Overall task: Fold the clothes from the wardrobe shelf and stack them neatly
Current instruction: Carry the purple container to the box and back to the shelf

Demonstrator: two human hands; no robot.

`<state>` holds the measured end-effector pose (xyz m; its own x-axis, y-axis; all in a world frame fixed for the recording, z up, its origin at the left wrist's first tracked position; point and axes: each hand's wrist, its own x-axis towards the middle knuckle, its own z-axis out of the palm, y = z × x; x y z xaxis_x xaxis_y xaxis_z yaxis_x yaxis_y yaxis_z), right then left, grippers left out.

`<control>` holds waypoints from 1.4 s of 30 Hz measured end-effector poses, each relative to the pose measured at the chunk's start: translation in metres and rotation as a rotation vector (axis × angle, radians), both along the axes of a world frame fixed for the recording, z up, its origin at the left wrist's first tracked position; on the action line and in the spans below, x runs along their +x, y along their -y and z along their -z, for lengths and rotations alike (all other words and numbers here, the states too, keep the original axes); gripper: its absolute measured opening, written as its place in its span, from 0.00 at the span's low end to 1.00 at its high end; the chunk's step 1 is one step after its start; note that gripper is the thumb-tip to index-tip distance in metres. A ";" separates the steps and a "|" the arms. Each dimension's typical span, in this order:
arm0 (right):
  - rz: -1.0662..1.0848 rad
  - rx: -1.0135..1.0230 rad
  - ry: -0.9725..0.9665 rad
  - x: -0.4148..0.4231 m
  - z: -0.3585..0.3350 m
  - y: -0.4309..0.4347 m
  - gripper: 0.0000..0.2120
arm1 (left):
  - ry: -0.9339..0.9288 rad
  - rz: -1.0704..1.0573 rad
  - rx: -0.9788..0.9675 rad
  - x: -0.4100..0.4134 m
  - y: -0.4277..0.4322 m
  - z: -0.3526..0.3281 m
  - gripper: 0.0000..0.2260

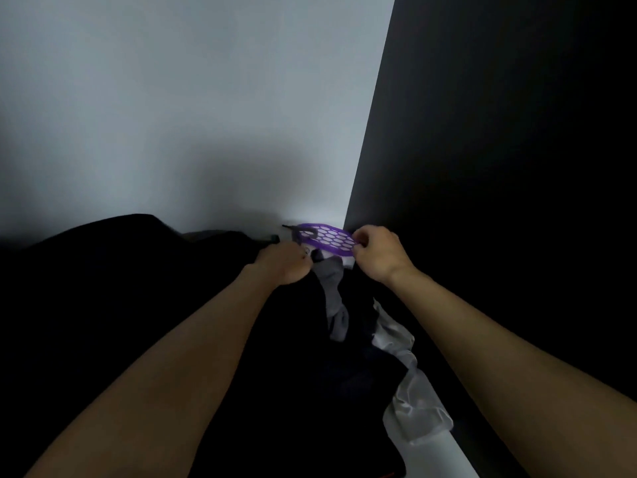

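Grey cloth (410,384): trails at 5 o'clock over the shelf edge (444,450); a tug could drag it off.
Dark clothes (275,339): unfolded heap at centre; folds lost in shadow.
Left hand (284,263): fingers curled shut on dark cloth, it seems.
Right hand (377,251): fingertips pinched on purple mesh piece (327,238) at 12 o'clock; could snag.
Right side: black, unreadable.

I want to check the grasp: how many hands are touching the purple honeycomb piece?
1 for certain. The right hand pinches the right edge of the purple honeycomb piece. The left hand is closed just beside its lower left, on dark cloth; any contact there is hidden.
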<state>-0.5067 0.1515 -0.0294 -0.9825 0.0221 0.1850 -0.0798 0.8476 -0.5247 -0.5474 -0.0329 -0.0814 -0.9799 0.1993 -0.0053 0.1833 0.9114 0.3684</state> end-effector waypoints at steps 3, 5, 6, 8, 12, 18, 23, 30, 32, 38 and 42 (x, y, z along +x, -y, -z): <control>-0.018 0.022 0.006 -0.025 -0.003 0.011 0.14 | 0.162 0.000 0.148 -0.006 0.005 0.005 0.12; -0.020 0.053 0.017 -0.042 -0.004 0.018 0.14 | 0.218 -0.022 0.303 -0.009 0.007 0.009 0.07; -0.028 0.080 0.040 -0.052 -0.003 0.022 0.16 | 0.202 -0.056 0.382 -0.010 0.010 0.014 0.06; -0.064 0.157 0.119 -0.069 -0.001 0.026 0.23 | 0.103 -0.159 0.478 -0.013 0.015 0.025 0.10; -0.150 0.297 0.258 -0.098 0.003 0.032 0.35 | 0.007 -0.308 0.587 -0.024 0.020 0.042 0.14; -0.203 0.415 0.282 -0.106 0.013 0.039 0.29 | -0.016 -0.145 0.561 -0.036 0.019 0.045 0.27; -0.172 0.344 0.162 -0.094 0.022 0.040 0.27 | -0.015 -0.021 0.604 -0.036 0.020 0.042 0.22; -0.149 0.244 0.078 -0.079 -0.013 0.039 0.26 | -0.015 0.030 1.006 -0.022 0.016 0.011 0.21; -0.152 0.213 0.044 -0.072 -0.033 0.038 0.26 | -0.010 -0.001 1.159 -0.014 0.014 -0.011 0.14; -0.287 0.078 -0.070 -0.025 -0.067 0.036 0.27 | 0.240 -0.203 1.323 0.029 0.006 -0.071 0.19; -0.417 -0.019 -0.084 0.014 -0.078 0.033 0.25 | 0.301 -0.296 1.299 0.076 0.009 -0.098 0.11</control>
<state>-0.4924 0.1182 0.0482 -0.8897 -0.3696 0.2680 -0.4565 0.7241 -0.5170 -0.4709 -0.0417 0.0171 -0.9807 0.0091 -0.1952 -0.1948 -0.1277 0.9725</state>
